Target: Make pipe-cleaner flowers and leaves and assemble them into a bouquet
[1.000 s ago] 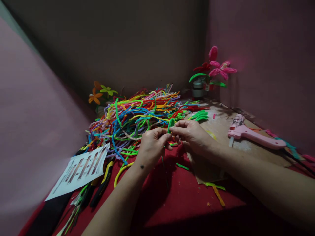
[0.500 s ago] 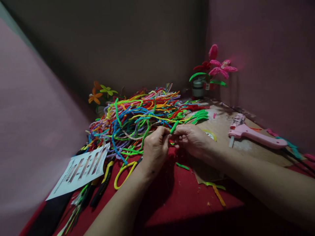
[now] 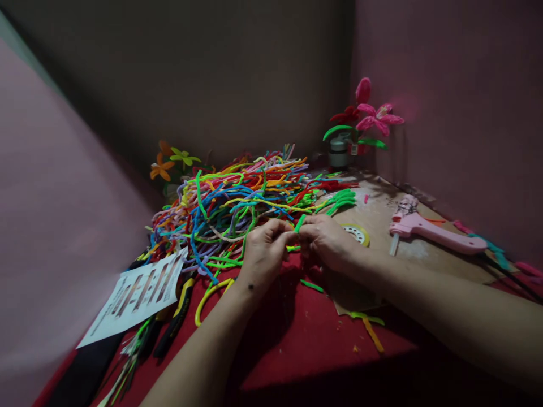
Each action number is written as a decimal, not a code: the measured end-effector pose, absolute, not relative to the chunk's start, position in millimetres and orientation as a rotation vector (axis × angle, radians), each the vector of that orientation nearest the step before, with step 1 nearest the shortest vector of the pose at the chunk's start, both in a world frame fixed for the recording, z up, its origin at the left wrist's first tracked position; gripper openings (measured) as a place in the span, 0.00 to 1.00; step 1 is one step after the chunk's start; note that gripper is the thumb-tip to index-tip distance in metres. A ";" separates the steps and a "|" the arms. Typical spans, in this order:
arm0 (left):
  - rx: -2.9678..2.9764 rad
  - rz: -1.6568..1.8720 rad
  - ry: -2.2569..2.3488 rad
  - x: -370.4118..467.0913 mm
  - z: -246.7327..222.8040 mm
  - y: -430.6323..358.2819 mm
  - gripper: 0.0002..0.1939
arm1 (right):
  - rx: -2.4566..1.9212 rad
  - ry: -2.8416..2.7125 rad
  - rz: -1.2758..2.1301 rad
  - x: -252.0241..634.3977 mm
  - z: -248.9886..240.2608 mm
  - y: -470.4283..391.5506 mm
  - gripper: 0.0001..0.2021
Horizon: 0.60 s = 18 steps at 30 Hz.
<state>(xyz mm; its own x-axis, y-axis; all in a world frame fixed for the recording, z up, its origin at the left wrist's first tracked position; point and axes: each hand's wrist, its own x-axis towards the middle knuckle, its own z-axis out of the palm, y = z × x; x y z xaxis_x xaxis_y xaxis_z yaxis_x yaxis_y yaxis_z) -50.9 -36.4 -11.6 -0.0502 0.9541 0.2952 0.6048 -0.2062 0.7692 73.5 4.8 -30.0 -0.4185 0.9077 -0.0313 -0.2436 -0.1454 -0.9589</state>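
Between my hands is a short green pipe cleaner piece point(image 3: 300, 222), its upper end sticking up past my fingertips. My left hand point(image 3: 268, 249) is closed in a pinch at its left side, and my right hand point(image 3: 327, 240) pinches it from the right. The fingers hide its lower part. Just behind them spreads a large heap of coloured pipe cleaners point(image 3: 229, 198). A loose green pipe cleaner scrap point(image 3: 311, 286) lies on the red cloth point(image 3: 292, 345) below my right hand.
To the right, a pink glue gun point(image 3: 436, 233) rests on a brown board point(image 3: 377, 198) near a yellow tape roll point(image 3: 360, 234). At left are a printed sheet point(image 3: 131, 299), yellow-black pliers point(image 3: 176, 316) and yellow-handled scissors point(image 3: 201, 305). Pink pipe cleaner flowers point(image 3: 379, 118) stand behind.
My left fingers have opened out from a tighter curl into a flatter pinch at the green piece. My right hand has shifted slightly. The whole view has moved a little.
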 end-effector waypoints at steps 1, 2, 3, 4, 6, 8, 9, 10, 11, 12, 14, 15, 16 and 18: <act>1.741 1.172 1.616 -51.3 -9.8 -35.1 0.06 | -0.825 -1.260 1.695 73.8 -29.0 4.3 0.05; 1.690 1.189 1.588 -51.9 -8.4 -33.9 0.06 | -0.794 -1.259 1.685 74.1 -27.7 4.1 0.05; 1.671 1.200 1.568 -52.5 -7.3 -33.0 0.05 | -0.756 -1.252 1.676 74.5 -26.4 4.2 0.05; 1.675 1.203 1.548 -53.2 -6.6 -32.4 0.04 | -0.723 -1.239 1.666 75.1 -25.2 4.6 0.05; 1.722 1.196 1.527 -54.5 -6.1 -32.3 0.06 | -0.693 -1.201 1.664 76.3 -23.9 6.1 0.06; 1.802 1.189 1.561 -55.2 -6.6 -33.5 0.07 | -0.702 -1.162 1.694 76.8 -24.2 7.7 0.06; 1.846 1.185 1.590 -55.4 -7.2 -34.3 0.05 | -0.708 -1.144 1.711 76.6 -25.0 8.3 0.06; 1.887 1.183 1.616 -55.4 -8.0 -35.0 0.04 | -0.706 -1.116 1.733 76.0 -25.8 8.9 0.06; 1.920 1.189 1.634 -55.3 -8.8 -35.6 0.04 | -0.701 -1.085 1.768 75.2 -26.7 9.3 0.05; 1.942 1.206 1.642 -55.0 -9.8 -35.9 0.05 | -0.695 -1.046 1.812 74.2 -27.4 9.6 0.05; 1.960 1.246 1.634 -54.4 -11.5 -35.9 0.04 | -0.675 -0.961 1.917 72.6 -27.9 10.0 0.03; 1.957 1.258 1.625 -54.1 -12.2 -35.7 0.04 | -0.661 -0.929 1.959 72.0 -27.8 10.2 0.02; 1.945 1.261 1.613 -53.7 -12.7 -35.4 0.04 | -0.649 -0.910 1.982 71.6 -27.5 10.4 0.03; 1.898 1.248 1.578 -53.1 -13.5 -34.9 0.04 | -0.635 -0.919 1.965 71.5 -27.0 10.6 0.04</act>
